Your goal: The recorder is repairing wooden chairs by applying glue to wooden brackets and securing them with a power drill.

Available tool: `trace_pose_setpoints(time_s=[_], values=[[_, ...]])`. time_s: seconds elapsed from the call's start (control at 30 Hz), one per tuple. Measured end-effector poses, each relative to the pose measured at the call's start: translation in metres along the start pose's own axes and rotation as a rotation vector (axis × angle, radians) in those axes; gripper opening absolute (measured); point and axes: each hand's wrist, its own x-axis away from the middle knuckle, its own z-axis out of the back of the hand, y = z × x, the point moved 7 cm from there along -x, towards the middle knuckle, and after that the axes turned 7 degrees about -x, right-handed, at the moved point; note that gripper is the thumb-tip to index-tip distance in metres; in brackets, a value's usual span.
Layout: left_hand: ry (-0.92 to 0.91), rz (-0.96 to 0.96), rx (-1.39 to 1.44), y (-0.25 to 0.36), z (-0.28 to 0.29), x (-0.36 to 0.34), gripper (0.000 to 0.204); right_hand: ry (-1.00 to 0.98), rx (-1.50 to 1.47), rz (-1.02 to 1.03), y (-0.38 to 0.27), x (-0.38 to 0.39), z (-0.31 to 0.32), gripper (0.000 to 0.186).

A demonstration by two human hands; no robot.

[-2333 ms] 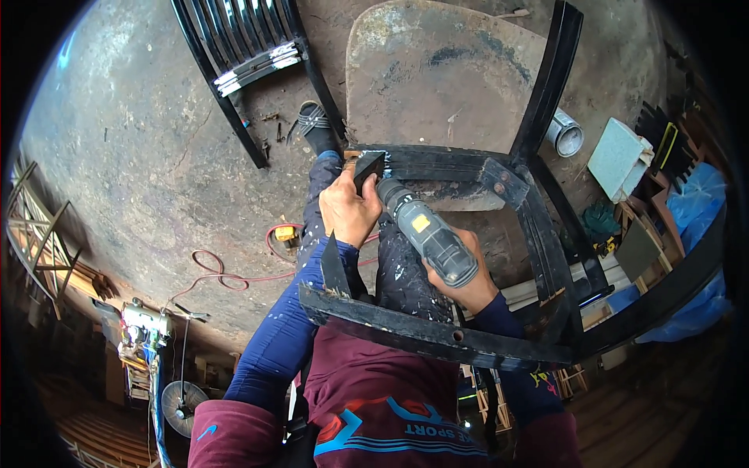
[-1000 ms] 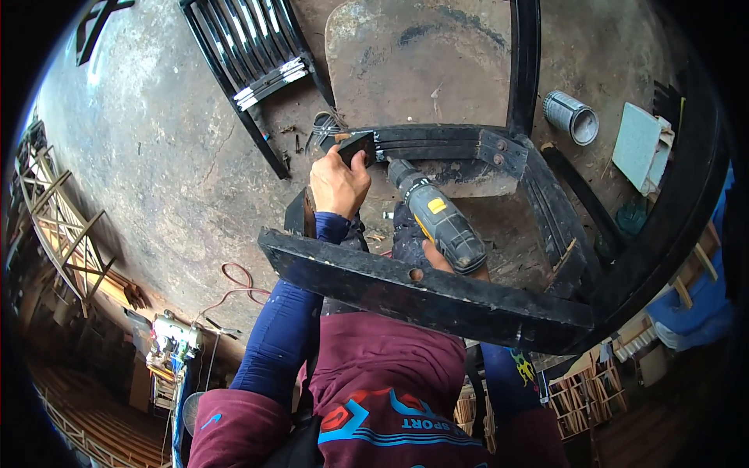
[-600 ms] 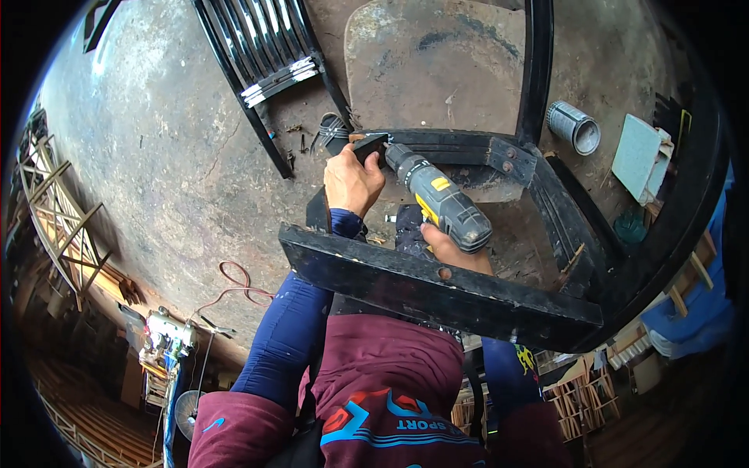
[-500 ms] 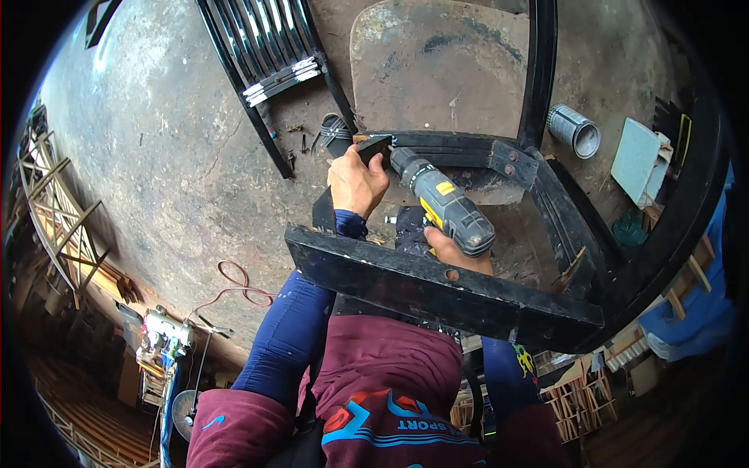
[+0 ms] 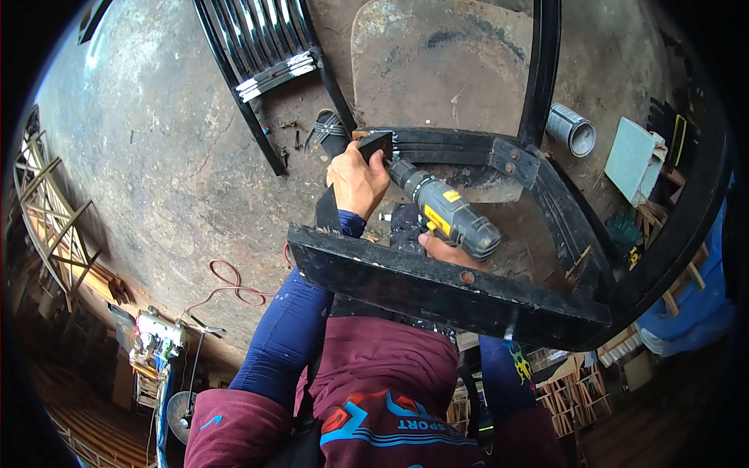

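My right hand [image 5: 451, 251] is wrapped round the grip of a grey and yellow cordless drill [image 5: 454, 212], partly hidden behind the frame's near bar. The drill's chuck points up and left, toward a small black wooden corner piece [image 5: 376, 145]. My left hand [image 5: 357, 181] grips that piece, thumb and fingers closed on it, at the left end of the far rail [image 5: 445, 145] of a black wooden chair frame. The tip of the drill bit is too small to make out. The near bar [image 5: 445, 279] of the frame crosses over my forearms and has a round hole.
A black slatted chair back [image 5: 269, 66] lies on the concrete floor at far left, with screws [image 5: 296, 140] beside it. My sandalled foot [image 5: 331, 129] is near them. A paint can [image 5: 572, 131] and a pale box [image 5: 633, 160] stand right. A red cord [image 5: 230, 281] curls at left.
The view has shifted slightly. The drill's rear has dipped a little to the right while its chuck stays at the corner piece. Both hands keep their holds.
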Motion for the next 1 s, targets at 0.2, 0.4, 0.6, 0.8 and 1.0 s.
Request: trace_pose_setpoints(time_s=[0.2, 0.4, 0.6, 0.8, 1.0], values=[[0.051, -0.051, -0.002, 0.000, -0.002, -0.002, 0.023, 0.053, -0.025, 0.076, 0.003, 0.003, 0.006, 0.047], [-0.002, -0.011, -0.001, -0.002, -0.004, -0.001, 0.028, 0.073, -0.156, 0.180, -0.014, 0.010, 0.009, 0.042], [0.008, -0.020, -0.025, -0.002, -0.006, -0.001, 0.025, 0.075, 0.042, 0.306, -0.029, 0.014, 0.009, 0.053], [-0.016, -0.002, -0.057, -0.001, -0.007, -0.002, 0.031, 0.153, -0.021, 0.333, -0.026, 0.029, 0.025, 0.041], [0.020, -0.020, -0.044, -0.003, -0.006, -0.002, 0.032, 0.238, 0.270, 0.733, -0.038, 0.034, 0.038, 0.035]])
